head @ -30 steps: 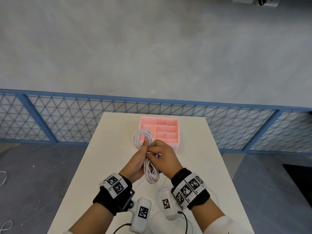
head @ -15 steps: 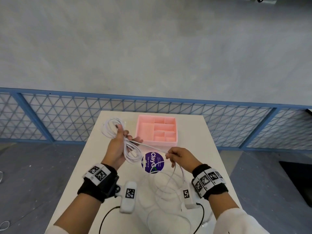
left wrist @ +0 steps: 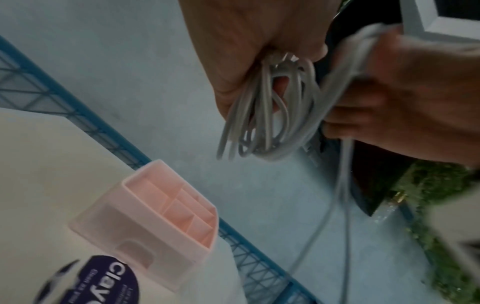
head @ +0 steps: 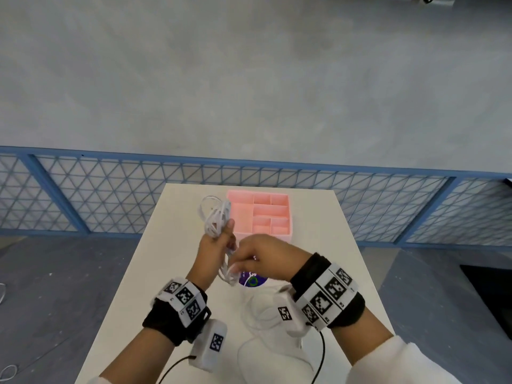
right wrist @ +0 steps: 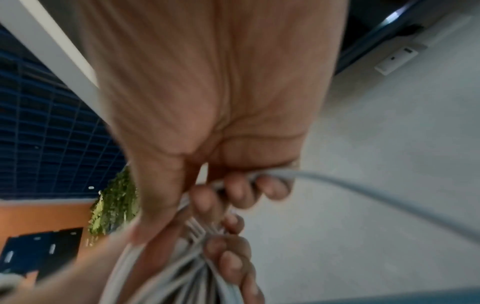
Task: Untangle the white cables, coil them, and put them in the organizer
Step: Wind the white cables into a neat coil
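Your left hand (head: 213, 245) is raised above the white rectangular table (head: 138, 273), fingers curled round a bundle of looped thin white cable (head: 214, 217). The loops fan out above your fist and hang below it, just left of the pink plastic organizer tray with several open compartments (head: 273, 212), which sits at the far middle of the table. Your right hand (head: 266, 256) is close against your left, its fingers curled and pinching a strand of the same cable; in the right wrist view that strand (right wrist: 363, 189) trails away to the side. More white cable lies loose on the table near you (head: 257, 309). A round purple sticker (head: 253, 281) shows on the table below your hands.
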### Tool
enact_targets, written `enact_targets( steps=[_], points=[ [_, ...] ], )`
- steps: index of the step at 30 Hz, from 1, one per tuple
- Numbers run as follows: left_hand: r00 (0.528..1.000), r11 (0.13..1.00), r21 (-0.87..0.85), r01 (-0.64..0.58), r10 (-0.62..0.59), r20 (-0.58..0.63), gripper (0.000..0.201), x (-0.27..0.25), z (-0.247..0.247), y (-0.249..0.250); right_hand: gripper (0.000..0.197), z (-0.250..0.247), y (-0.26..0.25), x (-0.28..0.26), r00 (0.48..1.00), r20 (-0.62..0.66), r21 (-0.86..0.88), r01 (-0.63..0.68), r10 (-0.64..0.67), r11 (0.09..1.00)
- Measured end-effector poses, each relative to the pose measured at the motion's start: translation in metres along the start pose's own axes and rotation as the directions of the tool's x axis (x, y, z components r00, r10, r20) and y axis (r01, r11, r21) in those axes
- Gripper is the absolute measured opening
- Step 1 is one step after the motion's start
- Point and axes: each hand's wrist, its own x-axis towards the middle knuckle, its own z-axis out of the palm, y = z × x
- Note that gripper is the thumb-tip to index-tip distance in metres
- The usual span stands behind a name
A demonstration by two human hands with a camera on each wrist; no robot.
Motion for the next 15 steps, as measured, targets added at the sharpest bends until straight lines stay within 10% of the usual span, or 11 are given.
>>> enact_targets(
  steps=[3,7,11,15],
  points=[
    [0.990,0.969,-0.212,0.124,-0.106,0.091,0.038,-0.016,0.015,0.002,0.012,-0.001,-0.007,0.006,0.966,-0.250,-0.023,-0.068,0.060,0.997],
    [0.961,0.915,-0.304,0.267,-0.231,0.150,0.045,-0.028,0.015,0.008,0.061,0.012,0.004,0.001,0.817,-0.470,0.130,-0.312,0.335,0.941],
    [0.950,0.954,0.164,0.252,-0.276,0.147,0.061,-0.032,0.010,0.008,0.054,0.021,0.018,-0.002,0.885,-0.324,0.078,-0.326,0.334,0.942],
    [0.901,0.924,0.074,0.376,-0.383,0.206,0.042,-0.026,-0.007,0.010,0.039,0.013,0.044,-0.016,0.947,-0.108,0.429,-0.229,0.301,0.874]
  ],
)
